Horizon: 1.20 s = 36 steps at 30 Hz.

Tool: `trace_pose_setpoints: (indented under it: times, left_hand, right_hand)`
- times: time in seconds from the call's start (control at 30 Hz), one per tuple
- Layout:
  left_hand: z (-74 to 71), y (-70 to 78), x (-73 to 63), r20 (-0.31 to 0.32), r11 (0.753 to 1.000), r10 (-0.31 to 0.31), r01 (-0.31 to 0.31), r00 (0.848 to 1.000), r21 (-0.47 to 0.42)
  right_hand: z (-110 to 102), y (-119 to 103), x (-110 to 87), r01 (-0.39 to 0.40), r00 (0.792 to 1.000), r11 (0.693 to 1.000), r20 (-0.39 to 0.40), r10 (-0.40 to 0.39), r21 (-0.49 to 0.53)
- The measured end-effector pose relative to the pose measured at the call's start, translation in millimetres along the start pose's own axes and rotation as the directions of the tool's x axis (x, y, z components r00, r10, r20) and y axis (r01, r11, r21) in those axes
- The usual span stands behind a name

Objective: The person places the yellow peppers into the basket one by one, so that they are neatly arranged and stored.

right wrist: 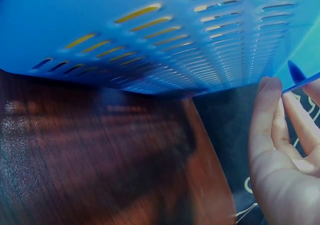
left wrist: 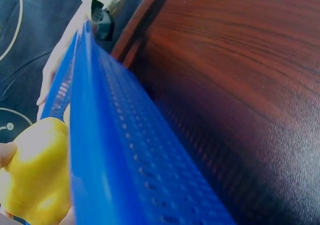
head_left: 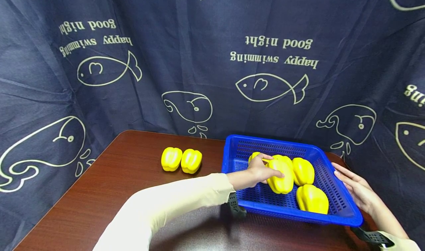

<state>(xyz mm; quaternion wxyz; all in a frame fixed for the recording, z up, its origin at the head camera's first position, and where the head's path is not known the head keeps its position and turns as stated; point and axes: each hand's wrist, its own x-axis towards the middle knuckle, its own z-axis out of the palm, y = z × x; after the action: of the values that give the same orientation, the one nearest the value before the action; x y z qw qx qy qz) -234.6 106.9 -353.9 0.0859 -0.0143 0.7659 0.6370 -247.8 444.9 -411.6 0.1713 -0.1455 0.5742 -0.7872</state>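
Observation:
My left hand [head_left: 260, 170] reaches over the front left of a blue perforated basket [head_left: 338, 218] and grips a yellow bell pepper [head_left: 281, 179]. In the left wrist view, the thumb and fingertips show around this pepper [left wrist: 37, 172], just inside the basket wall [left wrist: 107, 150]. Other yellow peppers [head_left: 313, 199] lie inside the basket, one partly behind the left hand. At the basket's right side is my right hand [head_left: 360, 192], its fingers extended along the outside of the rim. The right wrist view shows its fingertips [right wrist: 270, 86] touching the basket at the rim.
Two yellow bell peppers [head_left: 171, 159] stand side by side on the brown wooden table [head_left: 132, 177], left of the basket. A dark blue curtain [head_left: 212, 59] printed with fish and whales hangs behind and beside the table. Yellow shows through the basket's slots.

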Motion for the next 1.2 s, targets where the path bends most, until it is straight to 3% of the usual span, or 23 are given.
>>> trace_pose_setpoints:
  times: [0.47, 0.73, 0.87, 1.2]
  left_hand:
    - [22.8, -9.8, -1.4, -0.004, 0.994, 0.006, -0.005, 1.000, 0.110]
    - [24.1, -17.5, 4.6, 0.078, 0.982, -0.015, 0.000, 0.997, 0.189]
    - [22.2, -15.1, 0.6, 0.079, 0.978, -0.029, 0.012, 0.996, 0.210]
    - [22.5, -20.8, 2.7, 0.085, 0.966, -0.028, 0.005, 0.996, 0.260]
  right_hand:
    - [0, 1, 0.1, 0.007, 1.000, 1.000, -0.007, -0.007, 0.004]
    - [0, 2, -0.1, 0.021, 1.000, 1.000, 0.019, -0.021, 0.022]
    - [0, 3, 0.4, 0.020, 0.999, 0.999, 0.028, -0.021, 0.041]
    - [0, 0, 0.8, -0.024, 0.999, 1.000, -0.042, 0.024, 0.007]
